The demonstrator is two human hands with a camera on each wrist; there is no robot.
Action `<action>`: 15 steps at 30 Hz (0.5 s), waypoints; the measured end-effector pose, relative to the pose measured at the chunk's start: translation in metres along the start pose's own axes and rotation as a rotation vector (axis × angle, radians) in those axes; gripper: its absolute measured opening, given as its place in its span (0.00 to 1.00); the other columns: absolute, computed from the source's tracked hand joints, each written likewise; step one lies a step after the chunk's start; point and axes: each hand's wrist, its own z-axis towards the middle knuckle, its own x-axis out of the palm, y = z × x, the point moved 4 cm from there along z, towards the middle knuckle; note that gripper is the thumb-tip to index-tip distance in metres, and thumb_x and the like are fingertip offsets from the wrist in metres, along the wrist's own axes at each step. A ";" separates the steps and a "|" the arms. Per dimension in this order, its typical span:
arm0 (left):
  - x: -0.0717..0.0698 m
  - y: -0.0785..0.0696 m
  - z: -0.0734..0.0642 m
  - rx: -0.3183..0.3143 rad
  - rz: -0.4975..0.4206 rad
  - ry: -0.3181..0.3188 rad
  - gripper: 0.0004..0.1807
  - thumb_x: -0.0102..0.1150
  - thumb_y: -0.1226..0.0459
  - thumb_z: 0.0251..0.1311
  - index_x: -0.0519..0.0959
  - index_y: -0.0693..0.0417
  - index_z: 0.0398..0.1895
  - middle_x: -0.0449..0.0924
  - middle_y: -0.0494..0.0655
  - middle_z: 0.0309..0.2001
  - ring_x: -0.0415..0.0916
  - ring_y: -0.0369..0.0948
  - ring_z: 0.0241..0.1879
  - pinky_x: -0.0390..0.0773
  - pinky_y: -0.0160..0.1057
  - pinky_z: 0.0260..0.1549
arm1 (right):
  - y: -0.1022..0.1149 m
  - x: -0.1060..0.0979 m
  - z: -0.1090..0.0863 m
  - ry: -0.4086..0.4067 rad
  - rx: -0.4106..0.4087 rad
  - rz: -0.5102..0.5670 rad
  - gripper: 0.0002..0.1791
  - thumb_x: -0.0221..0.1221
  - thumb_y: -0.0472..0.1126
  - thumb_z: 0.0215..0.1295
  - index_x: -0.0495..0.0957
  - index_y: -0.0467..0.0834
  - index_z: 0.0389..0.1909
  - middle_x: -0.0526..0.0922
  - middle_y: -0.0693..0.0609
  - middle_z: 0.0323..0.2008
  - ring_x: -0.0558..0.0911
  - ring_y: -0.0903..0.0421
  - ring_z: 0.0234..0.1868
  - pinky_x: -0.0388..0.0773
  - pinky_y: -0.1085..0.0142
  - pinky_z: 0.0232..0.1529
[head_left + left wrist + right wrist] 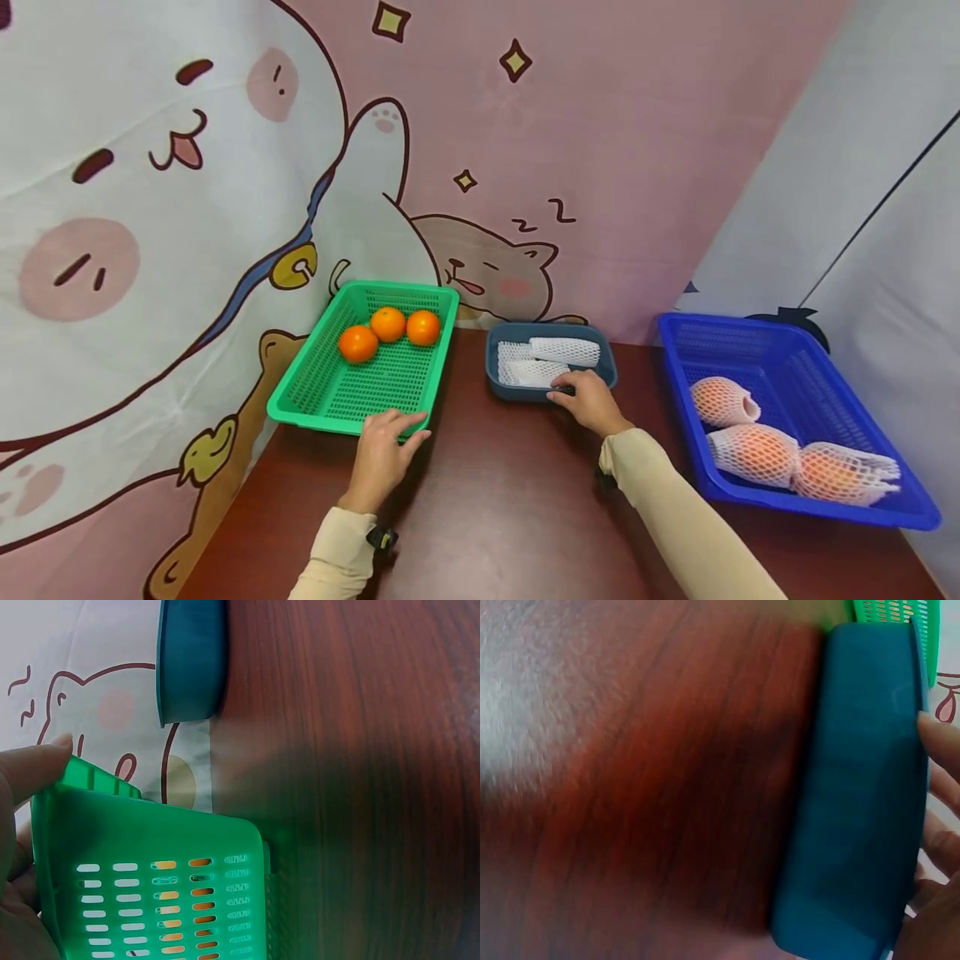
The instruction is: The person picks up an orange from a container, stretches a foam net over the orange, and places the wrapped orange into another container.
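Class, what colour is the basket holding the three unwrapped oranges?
The basket is bright green; it shows best in the head view.

Only legible text: two hand-drawn "Z" letters (561, 210), on the pink backdrop (637, 125), above the cartoon animal (495, 271), upper middle of head view.

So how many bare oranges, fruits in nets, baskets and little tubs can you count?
Bare oranges: 3
Fruits in nets: 3
Baskets: 2, the green basket and the blue basket
Little tub: 1
Total: 9
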 end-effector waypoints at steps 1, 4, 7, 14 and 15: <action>0.001 0.000 0.000 -0.001 0.000 0.002 0.19 0.77 0.63 0.45 0.87 0.53 0.44 0.82 0.43 0.32 0.79 0.42 0.33 0.69 0.47 0.36 | -0.001 0.001 0.000 -0.012 -0.001 -0.006 0.11 0.68 0.44 0.59 0.86 0.45 0.40 0.85 0.52 0.39 0.78 0.48 0.45 0.72 0.50 0.50; 0.000 -0.001 0.002 -0.011 -0.003 0.016 0.19 0.76 0.63 0.46 0.87 0.53 0.44 0.83 0.42 0.33 0.79 0.42 0.34 0.69 0.46 0.37 | -0.003 0.002 0.000 -0.041 0.001 -0.019 0.07 0.67 0.45 0.60 0.87 0.47 0.36 0.85 0.54 0.36 0.79 0.49 0.43 0.73 0.50 0.50; -0.001 -0.002 0.004 -0.045 -0.001 0.053 0.18 0.76 0.62 0.47 0.87 0.52 0.44 0.83 0.43 0.34 0.79 0.42 0.34 0.69 0.46 0.37 | -0.004 0.002 0.001 -0.059 -0.003 -0.011 0.06 0.68 0.44 0.59 0.87 0.47 0.35 0.85 0.53 0.35 0.80 0.48 0.43 0.73 0.49 0.50; -0.014 -0.003 0.027 -0.223 -0.070 0.186 0.20 0.74 0.61 0.51 0.84 0.53 0.48 0.83 0.46 0.37 0.80 0.43 0.35 0.78 0.44 0.34 | -0.004 0.004 0.002 -0.086 -0.049 0.000 0.05 0.69 0.42 0.56 0.87 0.46 0.32 0.86 0.53 0.33 0.81 0.49 0.40 0.73 0.50 0.48; -0.018 -0.002 0.034 -0.245 -0.077 0.192 0.20 0.73 0.61 0.52 0.84 0.54 0.49 0.82 0.46 0.38 0.80 0.44 0.35 0.78 0.44 0.33 | -0.004 0.004 0.002 -0.088 -0.054 0.003 0.05 0.69 0.42 0.56 0.87 0.46 0.32 0.86 0.53 0.33 0.81 0.49 0.39 0.73 0.50 0.47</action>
